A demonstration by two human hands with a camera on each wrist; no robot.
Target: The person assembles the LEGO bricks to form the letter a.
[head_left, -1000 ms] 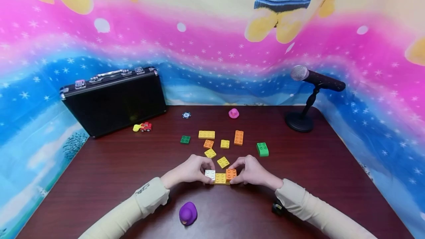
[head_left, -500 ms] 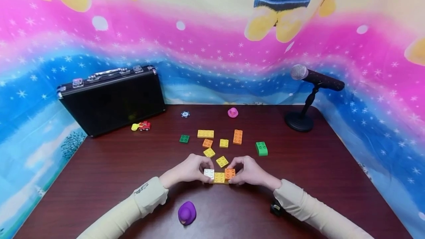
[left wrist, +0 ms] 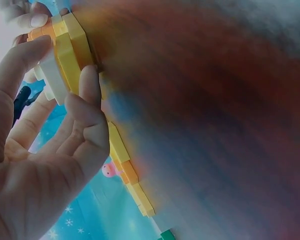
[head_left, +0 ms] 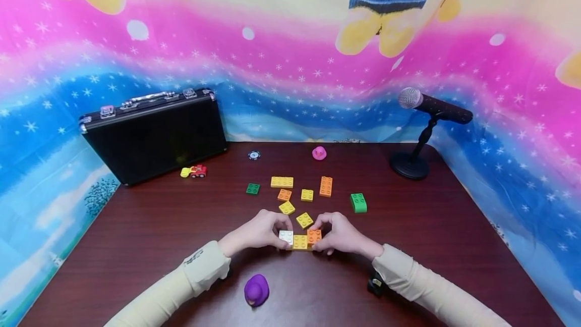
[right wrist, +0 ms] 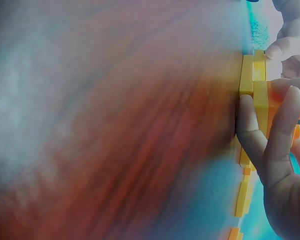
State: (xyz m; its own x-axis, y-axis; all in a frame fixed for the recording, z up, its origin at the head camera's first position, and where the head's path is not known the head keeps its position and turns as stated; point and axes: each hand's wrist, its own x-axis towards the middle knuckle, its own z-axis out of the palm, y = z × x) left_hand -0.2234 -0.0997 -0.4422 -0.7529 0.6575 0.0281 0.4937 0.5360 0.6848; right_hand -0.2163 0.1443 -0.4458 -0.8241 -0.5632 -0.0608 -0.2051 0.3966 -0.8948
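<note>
A low stack of toy building bricks rests on the table between the two hands. Its white brick (head_left: 286, 236) is at the left end, the yellow brick (head_left: 300, 241) shows in the middle, and an orange brick (head_left: 314, 236) tops the right end. My left hand (head_left: 265, 231) pinches the white brick between thumb and fingers. From the other side, my right hand (head_left: 341, 235) pinches the orange brick. Yellow layers (left wrist: 80, 42) lie beneath both in the left wrist view. Fingers partly cover the stack's ends.
Several loose bricks lie beyond the hands, including a yellow brick (head_left: 304, 220) close to the stack and a green brick (head_left: 358, 203) to the right. A purple duck (head_left: 256, 290) sits nearer. Behind stand a black case (head_left: 156, 138) and a microphone (head_left: 442, 109).
Both hands keep their grip on the stack in nearly the same place. The whole head view shifts slightly; no brick visibly changes its position in the stack.
</note>
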